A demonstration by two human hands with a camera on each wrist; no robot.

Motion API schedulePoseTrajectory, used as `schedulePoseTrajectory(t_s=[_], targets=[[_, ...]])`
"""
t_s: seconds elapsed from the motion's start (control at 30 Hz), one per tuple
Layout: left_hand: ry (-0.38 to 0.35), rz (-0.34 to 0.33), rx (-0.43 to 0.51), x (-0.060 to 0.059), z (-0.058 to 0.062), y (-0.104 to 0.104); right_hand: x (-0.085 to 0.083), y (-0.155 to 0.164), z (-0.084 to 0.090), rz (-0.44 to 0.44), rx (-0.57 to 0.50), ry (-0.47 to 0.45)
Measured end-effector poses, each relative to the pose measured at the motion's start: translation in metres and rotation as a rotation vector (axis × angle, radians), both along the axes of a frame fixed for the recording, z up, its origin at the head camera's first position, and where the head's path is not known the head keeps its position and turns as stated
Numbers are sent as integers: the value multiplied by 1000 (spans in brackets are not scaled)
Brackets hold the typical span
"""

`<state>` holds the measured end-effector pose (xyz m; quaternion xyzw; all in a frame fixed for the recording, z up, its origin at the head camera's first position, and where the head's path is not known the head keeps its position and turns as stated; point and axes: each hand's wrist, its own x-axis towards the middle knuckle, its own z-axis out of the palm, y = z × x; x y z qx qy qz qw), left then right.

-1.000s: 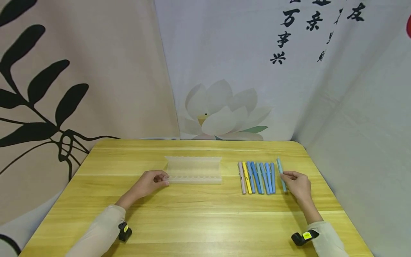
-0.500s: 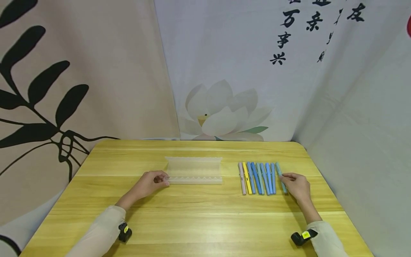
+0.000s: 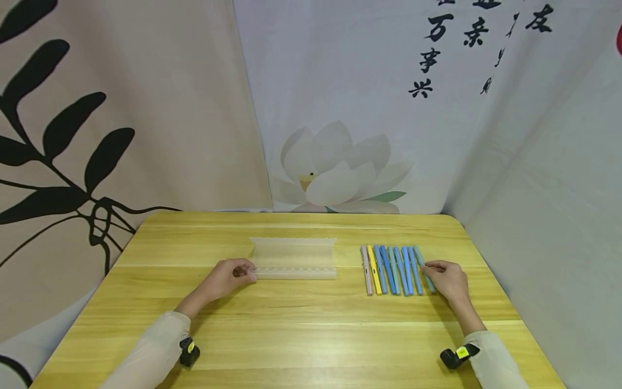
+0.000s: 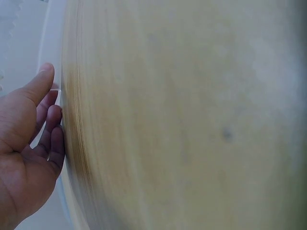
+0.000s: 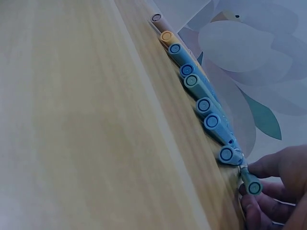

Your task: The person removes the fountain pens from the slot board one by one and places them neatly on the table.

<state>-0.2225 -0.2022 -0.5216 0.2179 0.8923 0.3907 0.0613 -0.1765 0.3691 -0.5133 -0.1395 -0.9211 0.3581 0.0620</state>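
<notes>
A row of pens (image 5: 196,86) lies on the wooden surface (image 5: 86,124), seen end-on, their round caps facing the camera. The farthest looks pink, the next yellow, the rest blue or teal. They lie side by side, touching or nearly so. At the near end the right hand (image 5: 278,191) pinches the last pen (image 5: 253,187) between its fingers (image 5: 256,211); that pen seems to touch its neighbour. Behind the row hangs a flower-printed cloth (image 5: 249,52).
</notes>
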Motion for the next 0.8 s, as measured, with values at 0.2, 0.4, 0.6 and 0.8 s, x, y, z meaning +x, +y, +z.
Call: schedulePoseTrajectory(t_s=[0.2,0.4,0.6,0.8], targets=[[-2,3,1,1,3,1,1,-1,3,4,-13,-6],[-4,-1,1,-1,3,1,3,-2,8,17,-54,26],[-15,-21,9,0,3,-1,9,-8,17,64,-75,78],[48,29,-83,6,9,-3,16,-22,25,123,-64,167]])
